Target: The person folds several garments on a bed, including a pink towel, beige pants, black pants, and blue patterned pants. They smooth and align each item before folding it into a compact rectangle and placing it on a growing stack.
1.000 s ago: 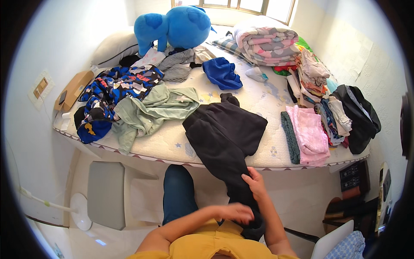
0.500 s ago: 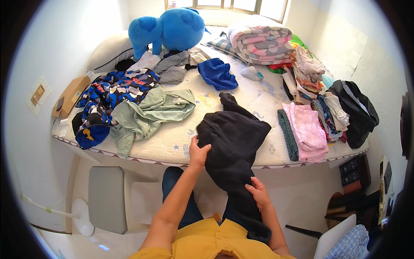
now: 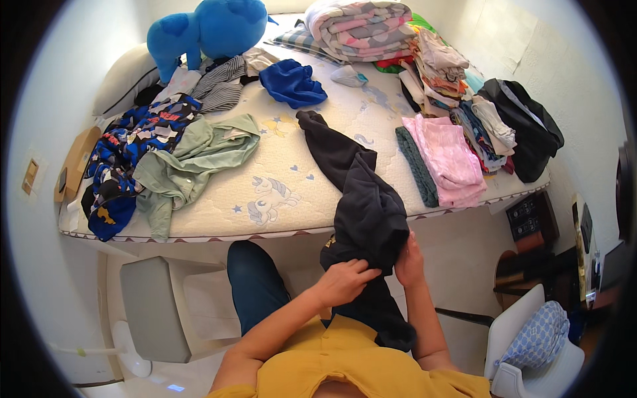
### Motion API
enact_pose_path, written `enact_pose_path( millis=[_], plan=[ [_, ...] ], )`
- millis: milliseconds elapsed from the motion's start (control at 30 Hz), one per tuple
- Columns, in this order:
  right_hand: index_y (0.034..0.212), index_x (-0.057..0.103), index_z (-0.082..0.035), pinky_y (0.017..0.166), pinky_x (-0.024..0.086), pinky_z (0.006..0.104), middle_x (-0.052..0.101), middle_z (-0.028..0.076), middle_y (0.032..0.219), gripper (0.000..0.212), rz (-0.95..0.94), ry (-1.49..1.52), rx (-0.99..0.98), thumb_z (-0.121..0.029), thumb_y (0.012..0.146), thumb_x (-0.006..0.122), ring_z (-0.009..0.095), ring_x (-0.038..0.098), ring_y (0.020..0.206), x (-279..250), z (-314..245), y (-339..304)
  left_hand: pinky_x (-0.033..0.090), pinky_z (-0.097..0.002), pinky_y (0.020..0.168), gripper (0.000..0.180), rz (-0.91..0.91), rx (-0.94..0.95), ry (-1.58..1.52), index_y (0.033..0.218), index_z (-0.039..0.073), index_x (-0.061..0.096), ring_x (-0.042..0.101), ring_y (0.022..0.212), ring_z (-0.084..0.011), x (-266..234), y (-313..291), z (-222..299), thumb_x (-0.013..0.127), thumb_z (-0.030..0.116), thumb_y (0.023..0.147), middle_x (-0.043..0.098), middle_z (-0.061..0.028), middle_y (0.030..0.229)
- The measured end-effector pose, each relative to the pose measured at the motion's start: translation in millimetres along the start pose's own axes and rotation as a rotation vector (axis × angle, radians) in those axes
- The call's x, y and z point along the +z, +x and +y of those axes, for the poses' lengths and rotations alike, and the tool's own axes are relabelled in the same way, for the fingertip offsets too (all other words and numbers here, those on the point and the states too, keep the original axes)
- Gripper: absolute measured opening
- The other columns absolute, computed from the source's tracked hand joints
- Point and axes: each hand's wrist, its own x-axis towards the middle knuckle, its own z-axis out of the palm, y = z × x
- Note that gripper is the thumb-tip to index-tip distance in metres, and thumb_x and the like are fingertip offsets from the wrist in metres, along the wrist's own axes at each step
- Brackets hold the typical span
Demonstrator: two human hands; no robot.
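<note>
1. The left hand (image 3: 343, 283) has its fingers curled on the black garment (image 3: 371, 219), seemingly pinching a fold; the right hand (image 3: 410, 262) lies against the garment's right edge — fingers partly hidden, so I cannot tell whether they grip.
2. The black garment runs from the mattress (image 3: 219, 205), over its near edge, onto the person's blue trousers (image 3: 255, 285); the step in hand looks like gathering the cloth.
3. Next, I judge, the loose layers call for support from both hands.
4. Left of the black garment lies a pale green shirt (image 3: 206, 156); beyond it, a bright blue cloth (image 3: 292, 83); right of it, folded pink cloth (image 3: 441, 159).
5. Farther beyond it — a rolled quilt (image 3: 361, 30) and blue plush toy (image 3: 232, 30); nearer, a grey chair (image 3: 152, 305) to its left.
</note>
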Motion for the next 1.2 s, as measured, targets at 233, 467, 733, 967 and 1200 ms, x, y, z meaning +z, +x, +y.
enact_pose_path(
  millis=[233,467,733,967,1200],
  plan=[
    [0.136,0.049,0.0,0.1,0.043,0.0282,0.059,0.007,0.125,0.039,-0.032,-0.303,0.012,-0.007,0.097,0.055,0.014,0.055,0.114,17.0,2.7,1.8,0.05,-0.0317,0.078,0.038,0.632,-0.489,-0.228,0.119,0.007,0.061,0.063,0.088,-0.0197,-35.2,28.0,12.8,0.07,0.004,0.082,0.061,-0.0074,0.092],
    [0.118,0.062,0.001,0.089,0.046,0.0237,0.063,0.001,0.108,0.024,-0.05,-0.309,0.087,-0.001,0.094,0.056,0.008,0.057,0.098,37.4,-23.2,4.9,0.05,-0.0251,0.083,0.032,0.461,-0.718,-0.983,0.118,0.002,0.059,0.062,0.097,-0.012,-36.4,32.3,-36.1,0.057,-0.007,0.087,0.066,-0.0047,0.106],
    [0.105,0.066,-0.002,0.079,0.048,0.0224,0.066,0.0,0.095,0.014,-0.082,-0.378,0.192,-0.003,0.092,0.06,0.007,0.06,0.089,28.6,-57.1,6.6,0.051,-0.0254,0.081,0.024,-0.098,-0.914,-1.046,0.116,0.002,0.066,0.063,0.092,-0.0109,-92.2,56.7,-2.9,0.055,0.016,0.099,0.069,-0.0039,0.104],
    [0.103,0.066,-0.005,0.076,0.05,0.027,0.065,0.0,0.095,0.018,-0.283,-0.387,0.319,-0.006,0.086,0.068,0.009,0.061,0.088,34.4,-88.8,-16.9,0.052,-0.0274,0.082,0.02,-0.162,-0.834,-1.269,0.11,0.002,0.069,0.063,0.091,-0.0107,-102.8,70.3,8.7,0.063,0.011,0.093,0.069,-0.0019,0.103],
    [0.096,0.065,-0.009,0.073,0.049,0.0401,0.06,0.012,0.088,0.03,0.394,-1.563,-0.882,0.002,0.068,0.067,0.035,0.061,0.083,5.9,-146.4,-31.1,0.046,-0.0244,0.079,0.021,-0.187,-0.425,-0.864,0.102,0.001,0.067,0.056,0.086,-0.0081,-107.0,124.7,62.9,0.066,-0.002,0.081,0.065,0.0,0.092]
  ],
)
